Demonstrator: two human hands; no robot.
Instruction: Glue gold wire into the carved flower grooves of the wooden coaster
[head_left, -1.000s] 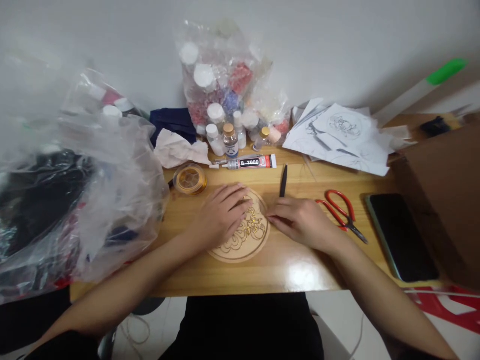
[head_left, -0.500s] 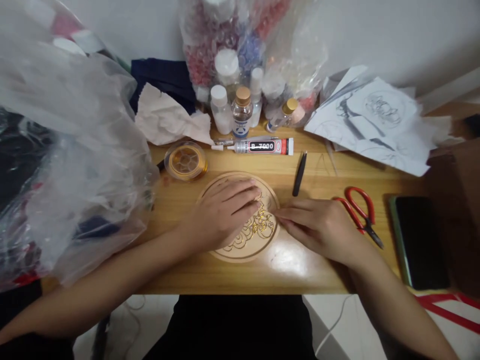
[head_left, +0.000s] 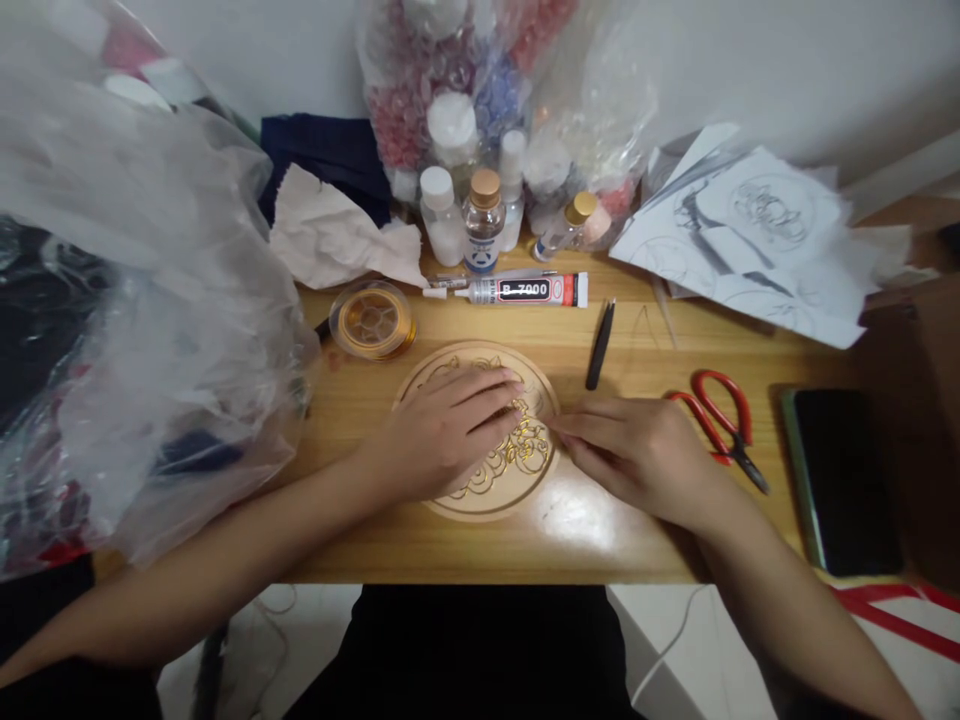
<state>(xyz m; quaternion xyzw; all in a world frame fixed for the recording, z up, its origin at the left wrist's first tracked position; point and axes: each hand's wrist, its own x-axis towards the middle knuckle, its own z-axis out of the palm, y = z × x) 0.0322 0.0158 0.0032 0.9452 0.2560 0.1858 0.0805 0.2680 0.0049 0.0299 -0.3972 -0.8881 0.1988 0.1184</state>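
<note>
A round wooden board (head_left: 450,512) with a raised rim lies on the table, bearing a curling design of gold wire (head_left: 525,450). Across its upper left and middle, my left hand (head_left: 450,430) rests flat with fingers stretched out, covering part of the pattern. At the board's right edge is my right hand (head_left: 637,455), thumb and forefinger pinched together beside the gold lines. Whatever is in that pinch is too small to make out. Black tweezers (head_left: 600,345) lie just beyond my right hand, and red-handled scissors (head_left: 720,425) lie to its right.
Behind the board are a spool of gold wire (head_left: 373,320), a glue tube (head_left: 525,290) and several small bottles (head_left: 484,225). Plastic bags (head_left: 187,300) crowd the left side. Sketched papers (head_left: 750,240) lie at the back right, with a phone (head_left: 844,480) near the right edge.
Both hands stay almost in place on and beside the board. The whole view has shifted very slightly; nothing has visibly been taken up or put down.
</note>
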